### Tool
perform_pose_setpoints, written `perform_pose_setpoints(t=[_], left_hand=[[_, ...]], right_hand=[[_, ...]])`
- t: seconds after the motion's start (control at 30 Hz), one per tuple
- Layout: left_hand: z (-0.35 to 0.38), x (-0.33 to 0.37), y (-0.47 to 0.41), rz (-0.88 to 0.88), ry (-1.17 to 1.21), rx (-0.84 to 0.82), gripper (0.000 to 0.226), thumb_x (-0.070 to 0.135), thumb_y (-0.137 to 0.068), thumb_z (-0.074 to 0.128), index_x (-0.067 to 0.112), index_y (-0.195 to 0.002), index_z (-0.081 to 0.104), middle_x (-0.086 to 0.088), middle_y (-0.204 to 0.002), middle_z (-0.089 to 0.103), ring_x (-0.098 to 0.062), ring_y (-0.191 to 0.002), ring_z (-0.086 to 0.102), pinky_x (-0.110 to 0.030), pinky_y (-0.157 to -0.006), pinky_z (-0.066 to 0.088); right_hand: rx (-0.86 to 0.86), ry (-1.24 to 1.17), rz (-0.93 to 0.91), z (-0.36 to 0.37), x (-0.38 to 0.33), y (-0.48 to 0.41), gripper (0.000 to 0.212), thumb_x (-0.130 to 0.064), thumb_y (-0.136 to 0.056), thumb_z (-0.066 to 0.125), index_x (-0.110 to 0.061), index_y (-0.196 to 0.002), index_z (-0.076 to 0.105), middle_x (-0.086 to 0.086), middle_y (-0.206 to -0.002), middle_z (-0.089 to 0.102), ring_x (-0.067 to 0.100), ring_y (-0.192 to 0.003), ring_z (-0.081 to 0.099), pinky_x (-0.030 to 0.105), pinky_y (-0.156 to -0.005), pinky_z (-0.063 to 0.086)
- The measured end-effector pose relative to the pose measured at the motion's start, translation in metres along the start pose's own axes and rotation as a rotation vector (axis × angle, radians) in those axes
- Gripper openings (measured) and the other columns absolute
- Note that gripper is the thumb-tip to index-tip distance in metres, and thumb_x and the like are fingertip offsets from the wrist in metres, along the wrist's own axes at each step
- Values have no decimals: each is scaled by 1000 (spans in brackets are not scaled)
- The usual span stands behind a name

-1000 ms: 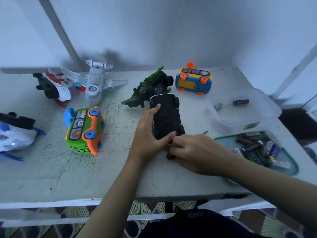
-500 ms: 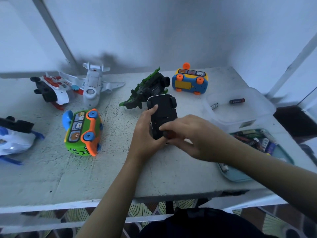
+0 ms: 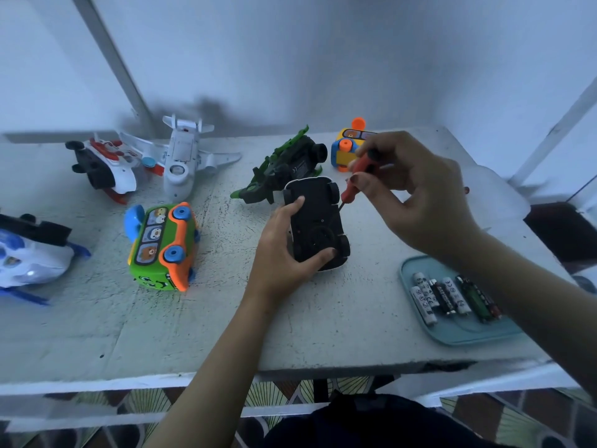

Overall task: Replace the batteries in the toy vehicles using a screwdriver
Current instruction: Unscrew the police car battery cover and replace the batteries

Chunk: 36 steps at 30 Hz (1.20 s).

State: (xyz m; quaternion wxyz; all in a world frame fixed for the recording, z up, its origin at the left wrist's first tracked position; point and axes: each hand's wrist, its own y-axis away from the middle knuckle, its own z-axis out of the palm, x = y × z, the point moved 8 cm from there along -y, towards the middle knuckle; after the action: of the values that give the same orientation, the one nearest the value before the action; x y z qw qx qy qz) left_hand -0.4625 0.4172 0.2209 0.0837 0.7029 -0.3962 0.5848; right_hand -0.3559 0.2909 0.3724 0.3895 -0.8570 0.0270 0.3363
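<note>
We grip a black toy car [image 3: 315, 221] that lies belly-up on the table [image 3: 193, 318]. Our left hand [image 3: 284, 250] curls round it, fingers on the far end and thumb on the near end. Our right hand [image 3: 416, 195] hovers just beyond and to the right of the left, pinching an orange-handled screwdriver [image 3: 358, 176] between thumb and fingers. The shaft slants down toward the car's far right edge, beside a wheel; we cannot tell whether the tip touches.

The work on this car looks barely begun: its underside appears closed, with no cover off and no battery out. Nearer us than the right hand, a blue tray [image 3: 452, 337] holds a row of batteries [image 3: 449, 295].

Beyond the hands lie a green and black vehicle [image 3: 284, 166] and a blue and yellow toy [image 3: 339, 153]. Left of the left hand lie a green and orange bus [image 3: 161, 250] and a white plane [image 3: 184, 156]. Whether any of these already has fresh batteries, we cannot tell.
</note>
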Motion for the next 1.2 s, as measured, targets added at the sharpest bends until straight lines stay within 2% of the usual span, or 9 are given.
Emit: perform_pose_setpoints(t=[0.1, 0.37, 0.73, 0.9, 1.2], left_hand=[[0, 0, 0, -2, 8, 4, 82, 36, -68, 83, 30, -139, 43, 3, -128, 51, -26, -116, 58, -39, -87, 57], [1, -2, -1, -10, 1, 6, 82, 39, -67, 83, 35, -138, 42, 3, -130, 50, -26, -118, 57, -42, -90, 55], [0, -3, -1, -2, -5, 4, 82, 37, -67, 84, 32, -138, 43, 3, -131, 51, -25, -121, 55, -43, -92, 54], [0, -3, -2, 0, -24, 5, 82, 39, -67, 83, 34, -138, 42, 3, -131, 51, -25, -120, 55, -43, -93, 54], [0, -1, -2, 4, -2, 2, 82, 33, -67, 84, 30, -138, 43, 1, -130, 52, -25, -118, 56, -40, -88, 57]], right_hand=[[20, -3, -13, 0, -1, 1, 15, 0, -89, 63, 3, -102, 56, 13, -90, 67, 5, -80, 70, 13, -76, 53], [42, -3, -21, -1, 0, 0, 16, 2, -89, 63, 3, -103, 56, 14, -91, 67, 2, -85, 68, 8, -77, 49], [30, 0, -12, 2, 3, 0, 16, 2, -88, 64, 3, -103, 56, 8, -90, 66, 1, -86, 67, 6, -77, 48], [35, -5, -16, 3, 4, -1, 17, 2, -88, 63, 3, -103, 56, 11, -90, 66, -4, -85, 67, 6, -77, 49], [10, -8, -18, 7, 8, 2, 15, 0, -89, 63, 0, -102, 57, 8, -92, 66, 2, -84, 69, 11, -78, 51]])
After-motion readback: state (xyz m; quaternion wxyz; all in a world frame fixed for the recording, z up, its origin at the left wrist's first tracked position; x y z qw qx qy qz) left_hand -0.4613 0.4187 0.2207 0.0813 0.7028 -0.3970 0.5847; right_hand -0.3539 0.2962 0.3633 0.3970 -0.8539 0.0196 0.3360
